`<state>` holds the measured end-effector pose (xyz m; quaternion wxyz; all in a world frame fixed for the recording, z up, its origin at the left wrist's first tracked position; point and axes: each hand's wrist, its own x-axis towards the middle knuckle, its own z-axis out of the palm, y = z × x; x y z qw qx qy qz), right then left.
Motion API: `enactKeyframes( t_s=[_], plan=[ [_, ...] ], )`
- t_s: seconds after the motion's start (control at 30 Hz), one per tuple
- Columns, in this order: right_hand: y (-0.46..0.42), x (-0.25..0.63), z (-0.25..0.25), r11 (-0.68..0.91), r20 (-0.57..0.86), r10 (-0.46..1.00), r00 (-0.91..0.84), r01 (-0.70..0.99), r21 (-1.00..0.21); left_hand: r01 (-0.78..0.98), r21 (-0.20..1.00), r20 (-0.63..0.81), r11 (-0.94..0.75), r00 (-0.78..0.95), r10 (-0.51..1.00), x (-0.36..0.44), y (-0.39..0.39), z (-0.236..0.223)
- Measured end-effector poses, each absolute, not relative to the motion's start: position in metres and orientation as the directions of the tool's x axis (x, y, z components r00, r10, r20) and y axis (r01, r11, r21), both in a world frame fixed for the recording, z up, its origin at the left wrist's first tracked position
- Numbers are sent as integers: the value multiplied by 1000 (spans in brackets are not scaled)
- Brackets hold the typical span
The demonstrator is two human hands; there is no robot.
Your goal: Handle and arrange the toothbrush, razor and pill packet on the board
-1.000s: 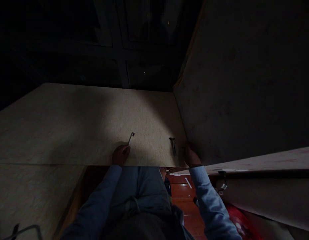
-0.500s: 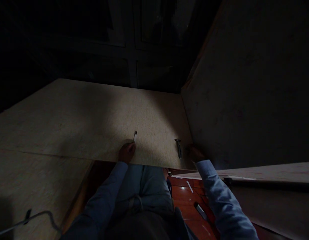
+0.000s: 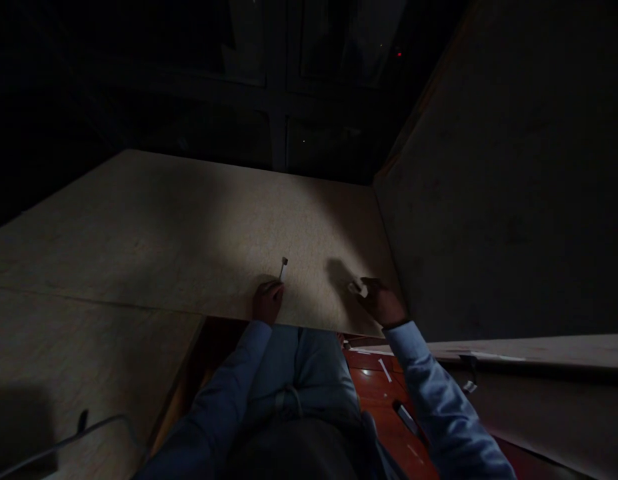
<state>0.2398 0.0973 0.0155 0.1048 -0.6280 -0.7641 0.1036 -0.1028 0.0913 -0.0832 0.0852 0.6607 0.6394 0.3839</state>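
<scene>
My left hand (image 3: 267, 302) rests near the front edge of the pale tabletop (image 3: 249, 207), its fingers closed in a pinch at the lower end of a thin white stick-like piece (image 3: 283, 270) with a small dark head. That piece points away from me; its exact kind is too dim to tell. Over the right part of the tabletop, my right hand (image 3: 383, 303) is closed on a small pale, blocky piece (image 3: 357, 288), which juts out left of the fingers. A shadow falls beyond it. The T-shaped, razor-like tool seen earlier is hidden or held; I cannot tell which.
A tall dark panel (image 3: 509, 200) stands along the right side. At lower left, a grey cable (image 3: 103, 421) lies on another pale surface (image 3: 89, 360). On the red floor (image 3: 373, 393) are a white strip (image 3: 385, 370) and a dark-and-white handled object (image 3: 406, 418).
My right hand has moved left from beside the panel and now shows a pale piece in its fingers. The T-shaped tool is out of sight. The left hand keeps its pinch; the view has shifted slightly.
</scene>
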Motion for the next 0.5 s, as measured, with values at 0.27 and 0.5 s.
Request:
enactKeyframes(
  t_s=[0.27,0.5],
  plan=[
    [118,122,-2,326,-128,907,-400,862,-387,767,608,430,-205,-101,897,-102,90,-81],
    [125,118,-1,336,-106,907,-407,853,-400,748,628,424,-215,-97,901,-103,89,-75]
  ],
)
